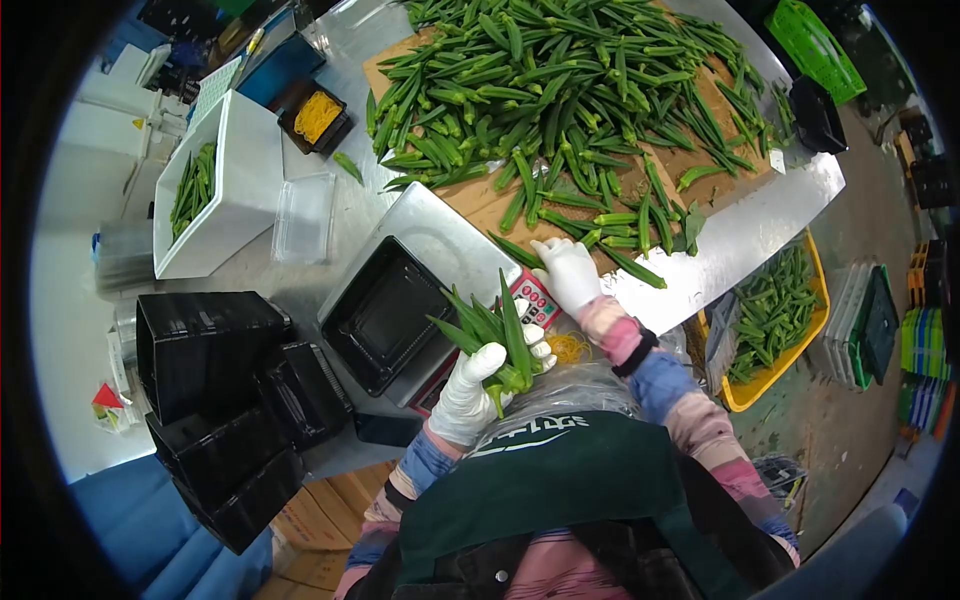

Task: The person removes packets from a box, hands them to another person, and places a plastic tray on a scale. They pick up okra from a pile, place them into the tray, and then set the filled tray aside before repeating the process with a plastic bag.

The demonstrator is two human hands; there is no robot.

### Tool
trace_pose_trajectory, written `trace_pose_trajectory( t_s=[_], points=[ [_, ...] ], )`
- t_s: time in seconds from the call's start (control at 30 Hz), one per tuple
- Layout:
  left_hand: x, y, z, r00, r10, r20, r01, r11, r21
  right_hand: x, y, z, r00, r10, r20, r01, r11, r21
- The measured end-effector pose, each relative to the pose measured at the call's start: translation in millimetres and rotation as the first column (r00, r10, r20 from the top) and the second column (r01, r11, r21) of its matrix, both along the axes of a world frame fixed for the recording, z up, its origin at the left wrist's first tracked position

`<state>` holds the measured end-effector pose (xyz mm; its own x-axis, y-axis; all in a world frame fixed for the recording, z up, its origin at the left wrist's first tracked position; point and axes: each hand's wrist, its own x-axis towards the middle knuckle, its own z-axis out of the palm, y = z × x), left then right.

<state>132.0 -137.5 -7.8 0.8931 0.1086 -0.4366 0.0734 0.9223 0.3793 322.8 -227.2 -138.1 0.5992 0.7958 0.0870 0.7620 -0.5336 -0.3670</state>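
My left hand (478, 385), in a white glove, is closed around a small bunch of okra (497, 335), tips pointing up and away. Beneath and beyond it, a black plastic tray (385, 315) rests on the metal plate of a scale (425, 225). My right hand (570, 278), also gloved, reaches past the scale's red key panel (535, 298). Its fingertips are pinched at the end of a single okra pod (515, 249) by the cardboard's near edge. A large heap of okra (560, 90) spreads over the cardboard (480, 200).
Stacks of black trays (205, 360) stand at the left. Behind them are a white bin (240, 170) holding okra and a black box (315, 118) of yellow rubber bands. More bands (568, 348) lie near my right wrist. A yellow crate (815, 325) of okra stands at the right.
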Motion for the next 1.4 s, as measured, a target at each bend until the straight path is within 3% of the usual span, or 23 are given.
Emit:
trace_pose_trajectory(
  t_s=[0.13, 0.17, 0.2, 0.27, 0.3, 0.37, 0.43, 0.5, 0.53, 0.57, 0.63, 0.67, 0.7, 0.73, 0.77, 0.8, 0.87, 0.97, 1.07, 1.17, 1.27, 1.37, 1.4],
  points=[
    [0, -1, 2, 1.0, 0.006, -0.029, -0.005, 1.0, 0.022, 12, 1, -20, 0.998, 0.056, -0.028, -0.058, 0.995, -0.082],
    [0, -1, 2, 1.0, 0.002, -0.026, -0.002, 1.0, 0.025, 16, -6, -21, 0.999, 0.037, -0.027, -0.035, 0.996, 0.082],
    [0, -1, 1, 1.0, 0.001, -0.02, 0.0, 1.0, 0.029, 17, -12, -18, 0.949, -0.077, -0.306, 0.144, 0.968, 0.203],
    [0, -2, 3, 0.999, -0.012, -0.043, 0.013, 1.0, 0.022, 18, -27, -9, 0.603, -0.137, -0.786, 0.531, 0.804, 0.267],
    [2, -1, 4, 0.999, -0.021, -0.046, 0.022, 1.0, 0.021, 24, -39, 13, 0.446, -0.071, -0.892, 0.593, 0.77, 0.236],
    [1, -2, -2, 0.999, -0.042, -0.027, 0.042, 0.999, -0.007, 27, -64, 45, 0.196, -0.029, -0.98, 0.677, 0.727, 0.114],
    [2, -6, -3, 0.999, -0.045, -0.021, 0.045, 0.998, -0.032, 26, -85, 43, 0.053, 0.135, -0.989, 0.73, 0.67, 0.131],
    [-1, -7, -7, 0.998, -0.061, -0.013, 0.06, 0.997, -0.042, 18, -96, 50, 0.122, 0.122, -0.985, 0.747, 0.642, 0.172],
    [0, -8, -5, 0.998, -0.066, -0.013, 0.065, 0.996, -0.058, 18, -105, 37, 0.266, 0.132, -0.955, 0.61, 0.744, 0.273],
    [-2, -7, -10, 0.999, -0.051, 0.001, 0.051, 0.993, -0.108, 11, -108, 40, 0.307, 0.227, -0.924, 0.604, 0.704, 0.373],
    [3, -8, -14, 0.998, -0.031, 0.054, 0.04, 0.983, -0.179, -5, -104, 54, 0.195, 0.243, -0.95, 0.69, 0.655, 0.309],
    [6, -10, -9, 0.997, -0.016, 0.082, 0.032, 0.979, -0.2, -12, -100, 51, 0.261, 0.133, -0.956, 0.665, 0.693, 0.278],
    [9, -6, 1, 0.982, -0.06, 0.177, 0.114, 0.941, -0.318, -17, -95, 75, 0.334, 0.077, -0.94, 0.599, 0.752, 0.274],
    [9, -1, 4, 0.962, -0.089, 0.259, 0.196, 0.884, -0.424, -20, -93, 103, 0.301, 0.021, -0.953, 0.552, 0.811, 0.193],
    [4, 4, -27, 0.991, -0.035, 0.132, 0.113, 0.757, -0.643, -25, -89, 94, 0.216, 0.137, -0.967, 0.585, 0.774, 0.24],
    [6, 1, -6, 0.996, -0.06, 0.069, 0.087, 0.855, -0.511, -26, -88, 98, 0.244, 0.168, -0.955, 0.566, 0.775, 0.281],
    [3, -2, 4, 0.953, -0.104, 0.283, 0.207, 0.909, -0.362, -29, -86, 96, 0.229, 0.234, -0.945, 0.572, 0.754, 0.325],
    [-3, -3, -1, 0.938, -0.105, 0.331, 0.222, 0.914, -0.341, -28, -93, 106, 0.275, 0.253, -0.928, 0.559, 0.743, 0.368],
    [-6, -5, 10, 0.988, -0.027, -0.153, -0.035, 0.919, -0.392, -29, -97, 91, 0.308, 0.285, -0.908, 0.571, 0.708, 0.416],
    [-10, -4, -3, 0.983, -0.064, 0.174, 0.131, 0.903, -0.41, -38, -102, 131, 0.39, 0.176, -0.904, 0.496, 0.787, 0.367],
    [-1, -11, 30, 0.99, -0.078, 0.117, 0.112, 0.94, -0.323, -49, -97, 133, 0.412, 0.221, -0.884, 0.417, 0.817, 0.399],
    [-6, -6, 9, 0.991, -0.107, -0.084, 0.064, 0.914, -0.401, -62, -89, 130, 0.414, 0.271, -0.869, 0.353, 0.833, 0.427],
    [-10, -5, -4, 0.993, -0.111, -0.031, 0.095, 0.941, -0.326, -67, -87, 123, 0.401, 0.297, -0.867, 0.327, 0.837, 0.438]
  ],
)
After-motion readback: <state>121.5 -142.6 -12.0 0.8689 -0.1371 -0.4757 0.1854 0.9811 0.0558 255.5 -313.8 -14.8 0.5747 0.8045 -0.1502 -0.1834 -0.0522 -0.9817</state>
